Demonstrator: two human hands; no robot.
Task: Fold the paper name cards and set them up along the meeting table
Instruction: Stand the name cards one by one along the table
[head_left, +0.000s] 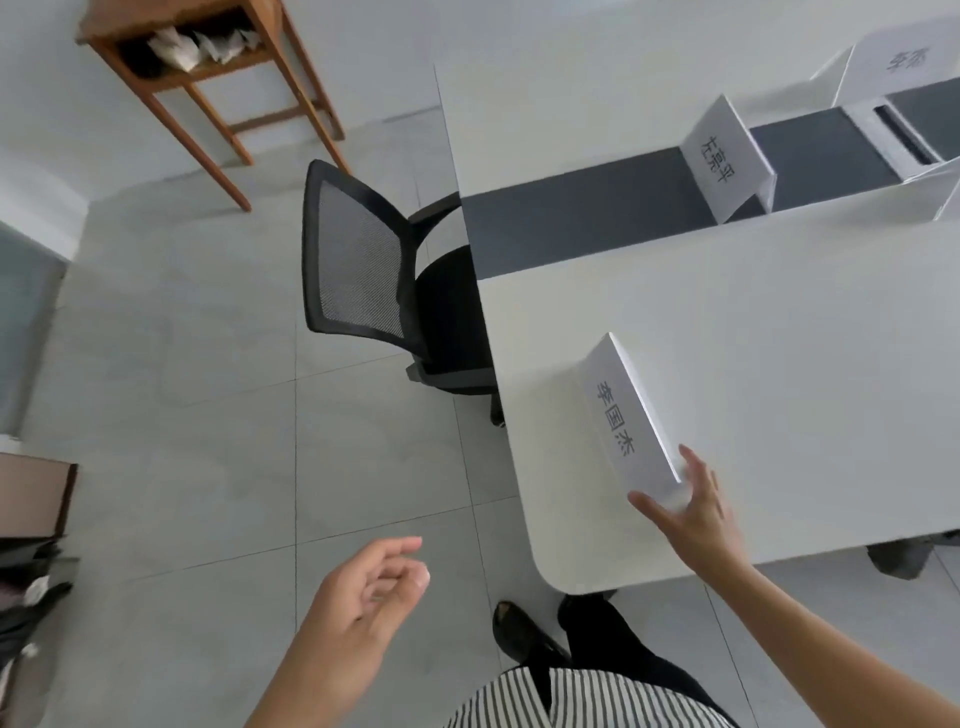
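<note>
Right hand (693, 512) grip wide open, fingers spread — fingertips at near end of folded name card (626, 415), touching or just off it, cannot tell. Likely nudging it square. Card stands tented near worktop (779, 322) corner, print facing outward. Left hand (363, 587) loosely curled, empty, over floor. Second card (727, 156) upright further along worktop.

The right hand (693, 512) was stretched forward on a bare, almost straight arm, the thumb and the fingers spread apart, with the fingertips at the near end of a folded name card (626, 415). The left hand (358, 592) hung lower, palm turned inward, fingers loosely curled and holding nothing.
</note>
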